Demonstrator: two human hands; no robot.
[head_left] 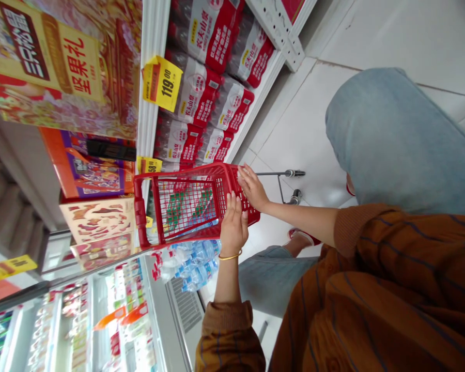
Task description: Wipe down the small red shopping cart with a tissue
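Left hand [232,225] and right hand [253,187] both grasping a red trolley basket [186,173]
Gold bangle [229,256] on left wrist, shrink-wrapped water bottles [196,88] on the shelf [256,108] around 12 o'clock

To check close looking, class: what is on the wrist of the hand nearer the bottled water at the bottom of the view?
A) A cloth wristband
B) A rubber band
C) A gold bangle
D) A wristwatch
C: a thin gold bangle circles the wrist of the lower hand, which is on the red basket.
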